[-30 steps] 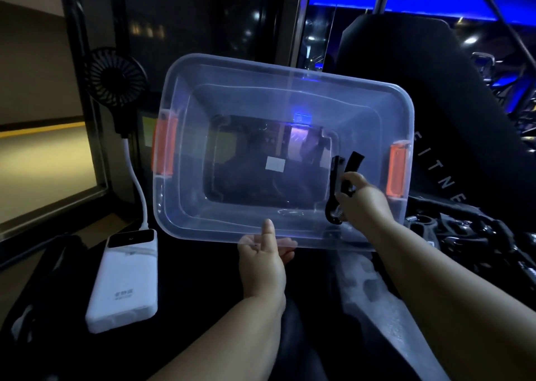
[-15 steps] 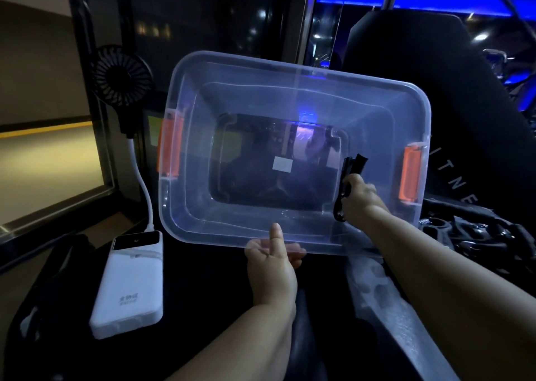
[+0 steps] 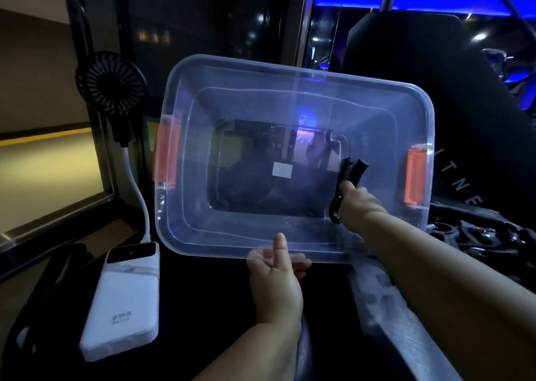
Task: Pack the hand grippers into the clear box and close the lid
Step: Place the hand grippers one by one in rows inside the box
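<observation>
The clear box (image 3: 293,244) is tipped up with its open mouth facing me and orange latches on both short sides. My left hand (image 3: 275,273) grips its near rim, thumb inside and fingers under the edge. My right hand (image 3: 359,204) reaches inside the box at its right end and holds a black hand gripper (image 3: 346,183) upright, its handles sticking up above my fist. More black hand grippers (image 3: 475,235) lie in a dark pile to the right of the box.
A white power bank (image 3: 124,302) lies at the lower left, cabled to a small black fan (image 3: 111,82) standing behind it. The clear lid (image 3: 385,299) lies below my right forearm. A black padded seat back (image 3: 420,62) rises behind the box.
My right hand has pushed the hand gripper a little deeper into the box. The box stays tipped in my left hand's grip.
</observation>
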Demonstrator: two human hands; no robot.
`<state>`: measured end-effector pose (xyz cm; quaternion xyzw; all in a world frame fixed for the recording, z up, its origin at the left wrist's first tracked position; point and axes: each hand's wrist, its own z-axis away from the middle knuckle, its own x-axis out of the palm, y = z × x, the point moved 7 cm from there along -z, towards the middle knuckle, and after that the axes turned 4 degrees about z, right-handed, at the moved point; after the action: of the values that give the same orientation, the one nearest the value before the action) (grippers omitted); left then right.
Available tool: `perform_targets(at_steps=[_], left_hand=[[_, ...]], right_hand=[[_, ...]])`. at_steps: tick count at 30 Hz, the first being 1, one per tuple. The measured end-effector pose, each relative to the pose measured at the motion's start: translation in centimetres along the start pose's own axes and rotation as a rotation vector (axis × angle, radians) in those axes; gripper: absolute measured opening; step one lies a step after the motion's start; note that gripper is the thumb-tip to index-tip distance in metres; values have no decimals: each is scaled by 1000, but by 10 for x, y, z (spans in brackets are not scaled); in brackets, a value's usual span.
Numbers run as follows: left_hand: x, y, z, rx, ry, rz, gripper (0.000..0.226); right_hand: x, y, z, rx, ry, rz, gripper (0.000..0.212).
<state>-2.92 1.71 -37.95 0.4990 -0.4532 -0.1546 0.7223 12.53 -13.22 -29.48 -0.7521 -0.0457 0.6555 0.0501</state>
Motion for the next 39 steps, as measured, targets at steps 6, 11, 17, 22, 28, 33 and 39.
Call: perform_targets(at_steps=[6, 11, 17, 22, 28, 33, 39], left_hand=[[-1, 0, 1, -8, 3, 1, 24], [-1, 1, 1, -5, 4, 20, 23], [0, -2, 0, 1, 7, 34, 22], [0, -3, -1, -4, 17, 53, 20], [1, -4, -3, 7, 8, 53, 21], [1, -6, -4, 9, 10, 67, 24], [1, -5, -3, 8, -3, 78, 22]], right_hand=[[-4, -10, 1, -48, 109, 370, 34], [-10, -15, 1, -94, 217, 593, 34], [-16, -17, -3, -378, 308, 748, 40], [2, -16, -10, -445, 118, 843, 51], [13, -14, -16, -402, 39, 936, 45], [12, -13, -20, -393, 64, 985, 44], [11, -11, -21, -410, 100, 966, 42]])
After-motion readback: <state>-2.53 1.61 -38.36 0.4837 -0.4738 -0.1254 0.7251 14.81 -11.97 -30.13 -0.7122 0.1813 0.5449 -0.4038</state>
